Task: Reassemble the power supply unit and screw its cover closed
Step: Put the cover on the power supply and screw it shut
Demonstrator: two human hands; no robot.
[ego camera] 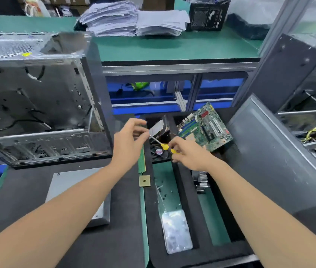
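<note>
Your right hand [188, 153] grips a yellow-handled screwdriver [164, 145]; your left hand [129, 140] pinches its metal tip, above a black fan [159, 152].

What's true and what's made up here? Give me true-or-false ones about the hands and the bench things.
1. The right hand holds the yellow-handled screwdriver. True.
2. The left hand lies flat on the bench. False: it pinches the screwdriver's metal tip.
3. The green circuit board lies right of the hands. True.
4. The stacks of white paper sit on the floor. False: they sit on the green shelf.
5. The small gold square chip lies between the forearms. True.
</note>
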